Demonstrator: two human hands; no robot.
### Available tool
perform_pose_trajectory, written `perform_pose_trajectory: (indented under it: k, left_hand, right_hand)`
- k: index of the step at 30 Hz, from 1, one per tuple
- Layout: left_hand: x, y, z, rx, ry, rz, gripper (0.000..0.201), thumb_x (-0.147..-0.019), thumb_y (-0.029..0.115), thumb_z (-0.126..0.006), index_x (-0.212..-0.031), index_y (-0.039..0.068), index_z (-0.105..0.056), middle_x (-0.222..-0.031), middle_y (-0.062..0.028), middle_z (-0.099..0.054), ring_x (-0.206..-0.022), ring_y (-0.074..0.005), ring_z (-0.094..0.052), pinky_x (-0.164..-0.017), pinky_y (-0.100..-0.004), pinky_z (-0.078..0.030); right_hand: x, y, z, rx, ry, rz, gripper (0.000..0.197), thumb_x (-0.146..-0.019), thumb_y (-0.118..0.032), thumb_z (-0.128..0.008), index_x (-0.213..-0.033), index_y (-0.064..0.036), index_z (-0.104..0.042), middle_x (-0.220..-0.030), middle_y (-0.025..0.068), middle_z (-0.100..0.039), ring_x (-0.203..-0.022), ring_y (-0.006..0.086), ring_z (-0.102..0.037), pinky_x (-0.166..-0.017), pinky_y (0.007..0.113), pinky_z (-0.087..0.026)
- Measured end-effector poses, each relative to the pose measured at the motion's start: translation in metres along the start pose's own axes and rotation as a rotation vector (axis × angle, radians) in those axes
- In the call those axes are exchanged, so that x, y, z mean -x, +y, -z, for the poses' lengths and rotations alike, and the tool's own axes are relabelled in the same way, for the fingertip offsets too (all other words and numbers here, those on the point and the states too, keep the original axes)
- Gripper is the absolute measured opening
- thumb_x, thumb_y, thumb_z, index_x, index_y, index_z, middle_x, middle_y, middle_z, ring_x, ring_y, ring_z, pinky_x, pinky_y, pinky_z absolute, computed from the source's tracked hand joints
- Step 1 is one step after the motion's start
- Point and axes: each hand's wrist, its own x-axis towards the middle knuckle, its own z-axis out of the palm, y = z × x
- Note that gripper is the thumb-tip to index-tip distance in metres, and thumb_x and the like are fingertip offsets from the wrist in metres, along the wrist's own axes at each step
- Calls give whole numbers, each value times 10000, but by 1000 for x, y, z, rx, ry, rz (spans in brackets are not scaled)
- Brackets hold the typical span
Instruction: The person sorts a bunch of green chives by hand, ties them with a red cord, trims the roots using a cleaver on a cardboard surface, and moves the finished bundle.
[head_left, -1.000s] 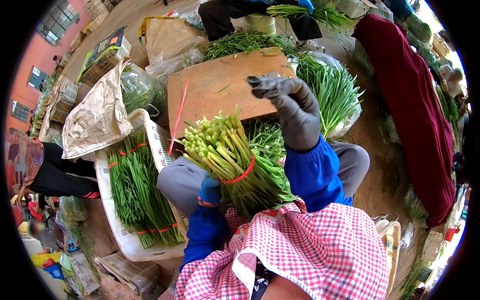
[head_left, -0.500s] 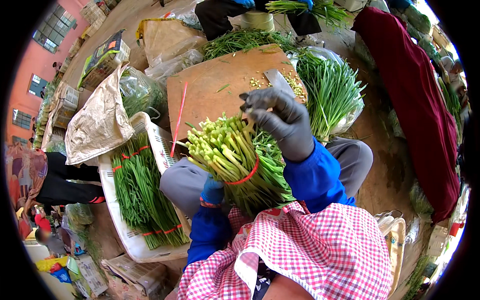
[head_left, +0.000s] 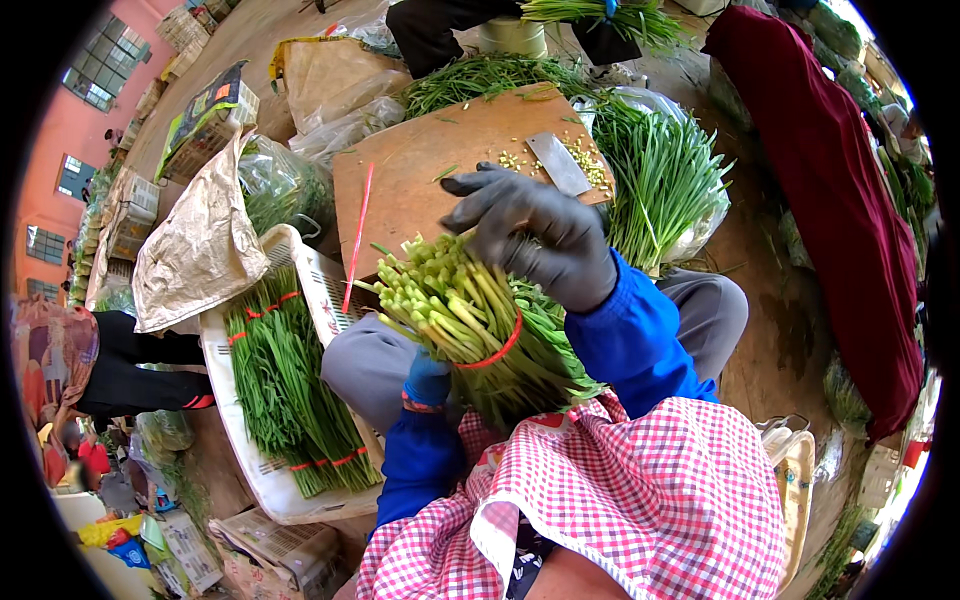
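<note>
My left hand (head_left: 427, 380), in a blue glove, is closed round the left side of a bunch of long-leaved greens (head_left: 450, 310). The bunch tilts over my lap with its pale cut stem ends up and away from me, and a red tie (head_left: 497, 345) circles it. Just above the stems is my right hand (head_left: 540, 240), in a dark grey glove, its fingers bent and apart; I see nothing held in it. Beyond lies a wooden board (head_left: 400, 190) with a broad-bladed knife (head_left: 558, 163), small stem cuttings (head_left: 592, 172) and a red strip (head_left: 358, 240).
Left of my knee, a white crate (head_left: 222, 380) holds tied bunches (head_left: 290, 370). Loose greens (head_left: 655, 180) stand right of the board. Opposite sits a person in dark trousers (head_left: 425, 35), holding greens (head_left: 610, 20). A long maroon cloth (head_left: 820, 200) covers something at the right.
My right hand has moved slightly left and down over the stem ends, and its fingers have spread from a pinch. The bunch stays nearly in place. More of the knife shows.
</note>
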Motion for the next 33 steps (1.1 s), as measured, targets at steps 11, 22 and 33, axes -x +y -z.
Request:
perform_pose_trajectory:
  k: [11,22,33]
  left_hand:
    - [12,12,-16,-375,149,115,735,-622,91,-678,-1294,40,-385,-1203,-72,-514,-1071,-211,-524,-911,-342,-423]
    - [3,15,-40,-310,-82,5,658,-566,86,-703,-1179,10,-476,-1075,-64,-586,-961,-174,-569,-851,-316,-459]
    - [-2,24,-68,-105,-69,93,690,-594,58,-731,-1226,1,-459,-1144,-76,-569,-1038,-191,-551,-911,-322,-429]
  right_hand:
    - [-20,-65,28,-269,-502,118,664,-744,-466,-673,-1170,24,-531,-907,168,-622,-755,287,-602,-808,466,-437]
    - [-32,-27,57,988,-244,-210,433,-782,-386,-639,-1076,-69,-611,-696,89,-583,-654,264,-570,-753,341,-462]
    - [-46,-61,47,-418,-541,-18,481,-800,-389,-626,-993,52,-618,-886,160,-648,-820,264,-635,-764,397,-496]
